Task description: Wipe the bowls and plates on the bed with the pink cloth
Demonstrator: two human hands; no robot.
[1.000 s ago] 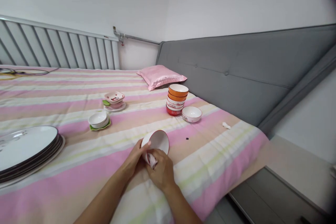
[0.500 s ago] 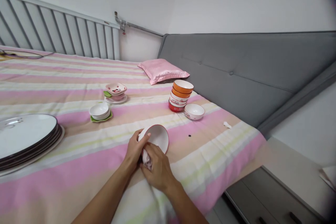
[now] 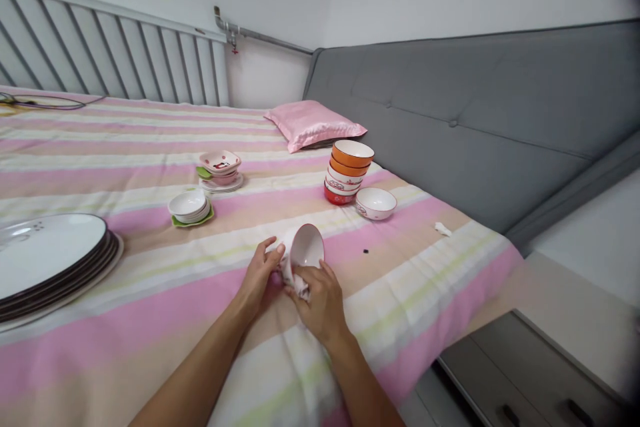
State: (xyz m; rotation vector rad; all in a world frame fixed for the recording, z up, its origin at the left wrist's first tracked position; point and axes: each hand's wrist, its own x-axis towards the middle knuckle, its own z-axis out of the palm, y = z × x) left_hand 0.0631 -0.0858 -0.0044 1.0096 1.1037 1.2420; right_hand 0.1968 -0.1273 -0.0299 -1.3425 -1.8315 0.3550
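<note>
A white bowl with a red rim is tipped on its side above the bed, its hollow turned to the right. My right hand grips its near rim through a crumpled pale cloth, fingers inside the bowl and thumb outside. Beside the bowl's outer side is my left hand, with thumb and forefinger apart; its other fingers are partly hidden, and light contact with the bowl cannot be ruled out.
Beyond my hands stand a stack of orange, white and red bowls and a single white bowl. Small dishes, pink dishes and large oval plates lie leftward. A pink pillow rests near the grey headboard.
The bowl has turned more onto its side and shifted slightly up. My left thumb has come off the rim, while my right hand has moved a little right with the cloth.
</note>
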